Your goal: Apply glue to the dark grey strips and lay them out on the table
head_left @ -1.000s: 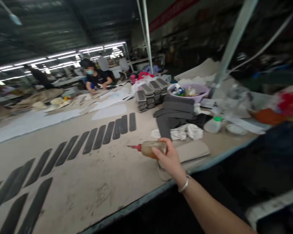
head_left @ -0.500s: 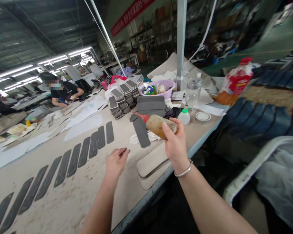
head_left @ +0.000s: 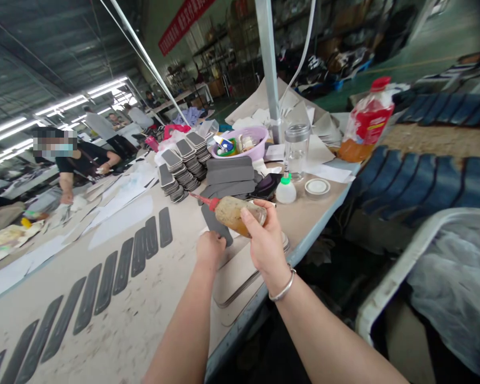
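My right hand (head_left: 264, 232) is wrapped round a glue bottle (head_left: 234, 214) with amber contents, its red nozzle tilted toward the upper left. My left hand (head_left: 211, 249) has its fingers closed at the lower end of a dark grey strip (head_left: 216, 223); the fingertips are partly hidden, so a grip on the strip is unclear. Below both hands lies a stack of beige rounded boards (head_left: 236, 274) at the table edge. Several glossy dark strips (head_left: 124, 265) form a slanting row on the left of the table (head_left: 144, 330).
Behind my hands are stacked grey pieces (head_left: 184, 160), a purple basin (head_left: 258, 152), a glass jar (head_left: 297, 149), a small green-capped bottle (head_left: 286, 191) and a red-labelled jug (head_left: 366, 122). A metal post (head_left: 269, 69) rises behind. A masked person (head_left: 84, 160) works across the table.
My left hand has moved right to the dark grey strip, and its fingers have closed. The bottle stays in my right hand. The camera view has turned slightly right.
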### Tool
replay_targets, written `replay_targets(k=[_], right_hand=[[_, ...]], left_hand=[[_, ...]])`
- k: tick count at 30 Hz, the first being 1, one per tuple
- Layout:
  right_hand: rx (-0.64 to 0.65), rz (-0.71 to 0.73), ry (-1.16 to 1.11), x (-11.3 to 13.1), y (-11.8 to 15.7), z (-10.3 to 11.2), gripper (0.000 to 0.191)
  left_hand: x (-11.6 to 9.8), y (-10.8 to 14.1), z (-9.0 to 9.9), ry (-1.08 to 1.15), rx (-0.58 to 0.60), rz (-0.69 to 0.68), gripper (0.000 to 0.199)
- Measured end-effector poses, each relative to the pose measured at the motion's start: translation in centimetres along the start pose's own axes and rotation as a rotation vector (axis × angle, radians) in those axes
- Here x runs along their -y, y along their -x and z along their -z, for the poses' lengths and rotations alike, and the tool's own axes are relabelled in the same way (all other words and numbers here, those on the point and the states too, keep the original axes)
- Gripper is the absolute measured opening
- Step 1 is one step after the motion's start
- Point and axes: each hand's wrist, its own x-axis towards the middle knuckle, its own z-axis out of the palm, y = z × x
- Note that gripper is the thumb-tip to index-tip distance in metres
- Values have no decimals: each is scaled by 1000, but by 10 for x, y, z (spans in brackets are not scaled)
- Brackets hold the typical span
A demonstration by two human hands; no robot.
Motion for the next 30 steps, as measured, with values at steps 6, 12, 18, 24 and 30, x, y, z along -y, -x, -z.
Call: replay_targets(k=[6,12,18,24,30], right_hand=[[-1,11,47,-2,0,4,40],[43,13,129,-7,2,5,41],[188,-48,192,-18,23,-2,42],[471,-117,504,-36,74,-7,43],[775,36,795,-58,128,-13,34]], left_hand=[[1,2,2,7,-57,40,28],[74,56,42,33,-171,-74,28],[197,175,39,-122,-210,-338,25],[245,261,6,-116,-61,-207,26],[243,290,-19,-13,-289,9,26]])
